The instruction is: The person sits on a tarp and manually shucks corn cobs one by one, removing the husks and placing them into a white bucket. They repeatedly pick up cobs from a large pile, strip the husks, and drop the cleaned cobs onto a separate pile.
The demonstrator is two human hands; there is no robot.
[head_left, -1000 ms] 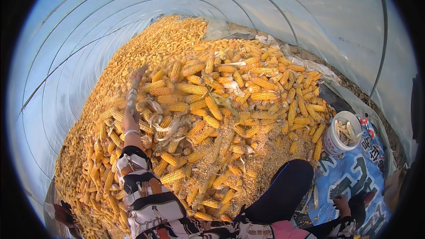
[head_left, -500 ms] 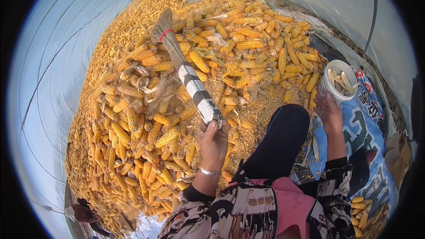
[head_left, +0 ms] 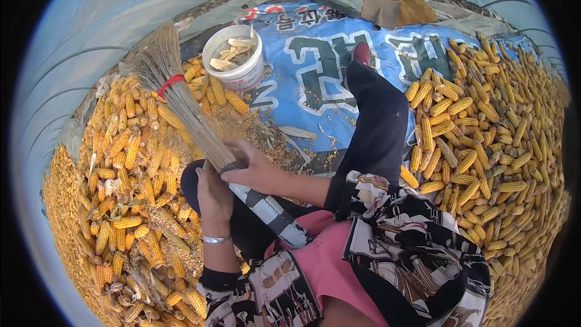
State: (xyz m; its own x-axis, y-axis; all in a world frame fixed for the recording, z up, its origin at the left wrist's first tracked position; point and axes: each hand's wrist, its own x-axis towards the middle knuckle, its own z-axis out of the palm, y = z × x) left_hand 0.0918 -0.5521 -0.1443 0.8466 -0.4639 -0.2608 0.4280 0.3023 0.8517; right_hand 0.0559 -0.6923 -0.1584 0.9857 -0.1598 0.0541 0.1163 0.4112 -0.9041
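Note:
A straw broom (head_left: pixel 184 104) with a red tie round its bristles slants across my lap, bristles up and to the left. Its handle (head_left: pixel 271 213), wrapped in black and white tape, rests against my pink top. My right hand (head_left: pixel 259 169) is closed round the broom just above the tape. Beside it, my left hand (head_left: pixel 215 197), with a silver bracelet, grips the broom's near left side; some of its fingers are hidden behind the stalks. Past my hands stands a white bucket (head_left: pixel 249 74) holding pale, flat pieces, perhaps bare cobs or husks.
Corn cobs (head_left: pixel 136 145) are heaped at the left, with loose kernels among them. Another big pile of cobs (head_left: pixel 484 151) lies at the right. Between them spreads a blue printed sheet (head_left: pixel 284 94); a brown cloth or sack (head_left: pixel 402 5) lies at its far edge.
My view has turned right, away from the left heap. The broom is now drawn in across my lap. My right hand, earlier at the bucket, is now on the broom.

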